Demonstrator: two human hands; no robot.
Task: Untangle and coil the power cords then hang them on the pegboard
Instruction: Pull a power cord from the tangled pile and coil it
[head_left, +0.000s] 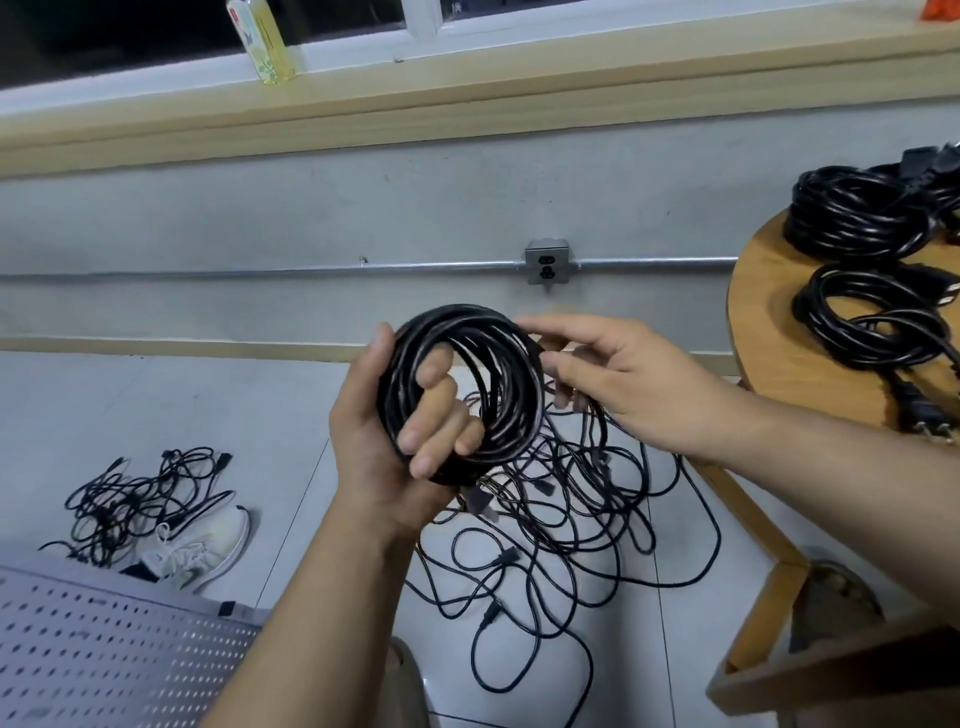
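My left hand grips a round coil of black power cord, its fingers curled through the loop, held above the floor. My right hand touches the coil's right side, fingers pinching a strand of cord there. Under the coil a large tangle of black cords lies on the tiled floor. A second, smaller tangle lies at the left. Two coiled cords rest on the round wooden table at the right. A grey metal pegboard lies flat at the bottom left.
A white sneaker sits beside the small tangle. A wall outlet on a metal conduit is straight ahead. A yellow bottle stands on the windowsill. The table's wooden leg frame runs down the right.
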